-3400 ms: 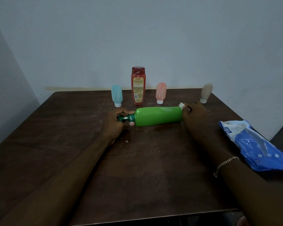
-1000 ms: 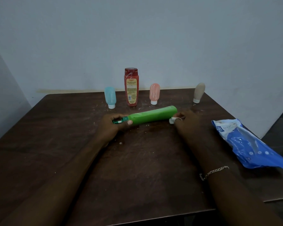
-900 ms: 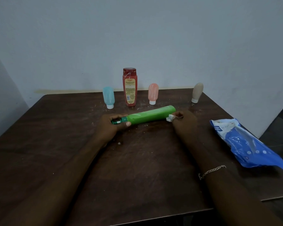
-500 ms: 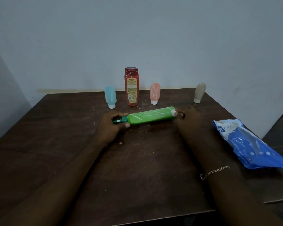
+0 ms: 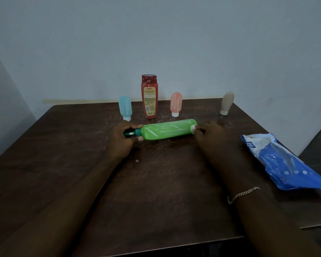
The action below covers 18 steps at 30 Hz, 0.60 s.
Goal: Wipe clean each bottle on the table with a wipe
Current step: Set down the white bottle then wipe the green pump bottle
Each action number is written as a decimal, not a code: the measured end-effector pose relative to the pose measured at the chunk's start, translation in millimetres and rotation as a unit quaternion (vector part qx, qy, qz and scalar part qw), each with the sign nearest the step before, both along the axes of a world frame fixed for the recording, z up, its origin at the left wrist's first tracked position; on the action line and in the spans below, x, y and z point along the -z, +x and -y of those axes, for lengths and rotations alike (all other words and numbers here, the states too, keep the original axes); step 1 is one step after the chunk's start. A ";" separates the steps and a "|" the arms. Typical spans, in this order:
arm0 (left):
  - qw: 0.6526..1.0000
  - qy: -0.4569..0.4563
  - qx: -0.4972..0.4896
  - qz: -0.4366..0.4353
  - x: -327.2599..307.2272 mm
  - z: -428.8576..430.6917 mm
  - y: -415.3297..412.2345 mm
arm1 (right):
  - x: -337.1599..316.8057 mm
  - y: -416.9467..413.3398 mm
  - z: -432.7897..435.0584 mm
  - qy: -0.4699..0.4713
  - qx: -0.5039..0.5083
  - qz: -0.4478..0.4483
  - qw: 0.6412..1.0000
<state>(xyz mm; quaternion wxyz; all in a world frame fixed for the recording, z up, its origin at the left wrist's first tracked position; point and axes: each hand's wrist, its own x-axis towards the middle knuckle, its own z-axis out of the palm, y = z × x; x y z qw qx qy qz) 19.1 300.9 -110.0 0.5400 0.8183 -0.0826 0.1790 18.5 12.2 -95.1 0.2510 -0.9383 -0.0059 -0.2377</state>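
Head view: green bottle on its side, a hand at each end

A bright green plastic bottle lies on its side in the middle of the dark brown wooden table, with its dark green pump neck pointing left. The left hand is curled round that neck, thumb underneath, and hides the nozzle tip. The right hand pinches a small white wipe against the bottle's flat base. Only a little wad of the wipe shows. The rest of it and most of the fingertips are tucked behind the hand, so how it is folded cannot be told.

Behind the bottle stand four others:
- a pale blue squeeze tube
- a tall red bottle with a yellow label, whose print is too small to read
- a pink squeeze tube
- a beige squeeze tube, off toward the right corner

A crumpled blue-and-white wipe packet lies near the right edge, its far end cut off by the frame. A thin chain bracelet sits on the right wrist. Both forearms run out of the bottom of the picture.

A second ago the green bottle showed a narrower side and the wipe sat lower, at the near corner of the base. Now a broader face with pale streaks is turned up and the wipe is on the middle of the base. The left hand has kept its grip on the neck throughout.
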 end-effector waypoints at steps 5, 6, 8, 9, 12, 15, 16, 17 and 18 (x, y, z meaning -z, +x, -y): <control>1.000 0.000 -0.002 0.005 -0.6 0.3 -0.3 | -8.4 4.7 -1.0 0.006 0.011 0.003 1.000; 1.000 -0.004 -0.005 0.002 0.2 -0.2 0.1 | -5.4 4.0 -6.1 0.010 -0.015 0.004 1.000; 1.000 -0.020 -0.010 -0.004 1.2 -0.9 0.4 | 1.5 1.8 -9.2 0.027 -0.053 0.000 0.998; 1.000 -0.025 -0.011 -0.006 1.7 -0.7 1.2 | 3.9 1.5 -5.8 0.031 -0.051 0.002 0.998; 1.000 -0.018 -0.008 -0.008 1.5 1.2 1.6 | 1.2 4.6 6.5 0.038 -0.006 -0.011 0.999; 1.000 -0.018 -0.009 -0.011 -0.3 2.7 0.0 | -4.2 5.1 -5.0 0.043 -0.013 0.014 0.999; 1.000 -0.019 -0.009 -0.010 0.1 3.0 -0.1 | -4.4 2.2 -12.7 0.040 -0.035 0.029 0.998; 1.000 -0.020 -0.009 -0.012 0.4 2.8 -0.3 | -3.2 -1.5 -19.5 0.033 -0.060 0.036 0.997; 1.000 -0.024 -0.009 -0.014 0.7 2.5 -0.2 | -1.8 -4.4 -22.2 0.023 -0.079 0.034 0.996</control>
